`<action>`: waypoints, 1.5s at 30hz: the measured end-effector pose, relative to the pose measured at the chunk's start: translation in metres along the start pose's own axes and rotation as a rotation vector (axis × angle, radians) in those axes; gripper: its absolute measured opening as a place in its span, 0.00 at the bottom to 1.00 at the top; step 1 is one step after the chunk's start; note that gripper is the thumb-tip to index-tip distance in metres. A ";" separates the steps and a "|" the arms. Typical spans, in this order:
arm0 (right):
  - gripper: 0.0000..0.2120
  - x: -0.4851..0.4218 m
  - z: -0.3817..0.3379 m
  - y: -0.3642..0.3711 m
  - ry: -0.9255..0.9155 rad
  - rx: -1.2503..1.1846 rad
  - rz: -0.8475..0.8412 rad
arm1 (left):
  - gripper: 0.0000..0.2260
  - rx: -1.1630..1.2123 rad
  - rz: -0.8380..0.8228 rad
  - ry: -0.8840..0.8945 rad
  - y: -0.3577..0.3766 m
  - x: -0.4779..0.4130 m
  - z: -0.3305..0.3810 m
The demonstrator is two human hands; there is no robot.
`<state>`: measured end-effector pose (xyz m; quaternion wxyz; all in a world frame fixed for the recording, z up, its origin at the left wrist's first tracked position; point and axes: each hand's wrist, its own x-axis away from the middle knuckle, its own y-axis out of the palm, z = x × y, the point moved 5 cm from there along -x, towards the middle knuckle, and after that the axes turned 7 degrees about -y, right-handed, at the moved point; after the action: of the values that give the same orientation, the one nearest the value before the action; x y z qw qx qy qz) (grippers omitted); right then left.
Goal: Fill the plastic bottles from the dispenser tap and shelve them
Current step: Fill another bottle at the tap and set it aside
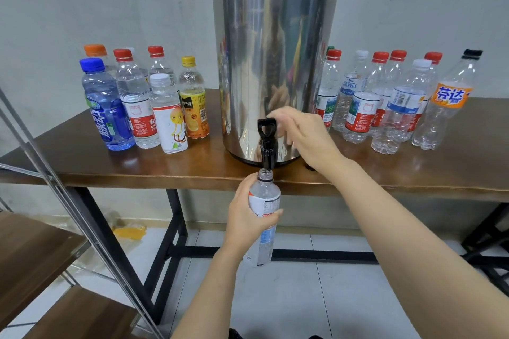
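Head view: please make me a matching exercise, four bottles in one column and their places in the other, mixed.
1 blue-capped bottle
2 black-capped bottle
3 uncapped bottle
4 yellow-capped bottle

A right end of the table
B held by the left hand under the tap
C left end of the table, in front
D just left of the dispenser

Pairs: 1-C, 2-A, 3-B, 4-D

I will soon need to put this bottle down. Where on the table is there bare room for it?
Bare wood lies along the front edge of the table, before the left bottle group, and again before the right bottle group beside the dispenser. The shelf boards at lower left are bare too. Between bottles within each group it is crowded.
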<state>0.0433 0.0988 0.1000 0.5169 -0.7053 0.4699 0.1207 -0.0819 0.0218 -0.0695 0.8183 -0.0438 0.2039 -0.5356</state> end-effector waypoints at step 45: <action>0.15 0.019 -0.047 0.048 -0.208 0.036 -0.483 | 0.39 0.028 0.080 -0.026 -0.059 0.023 0.013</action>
<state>0.0009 0.0481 0.0783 0.5885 -0.7716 0.2344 0.0572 -0.1195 -0.0256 -0.0467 0.8421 -0.0312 0.1871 -0.5048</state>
